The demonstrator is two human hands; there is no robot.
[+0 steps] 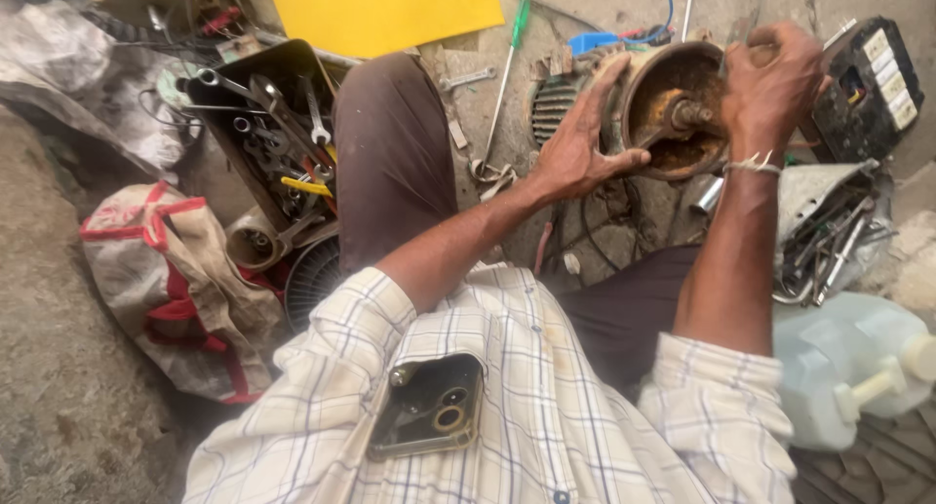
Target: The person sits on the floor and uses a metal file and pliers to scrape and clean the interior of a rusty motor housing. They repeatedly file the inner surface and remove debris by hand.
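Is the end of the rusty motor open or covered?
Open: the rusty motor shows its bare shaft and rusty inside, facing the camera.
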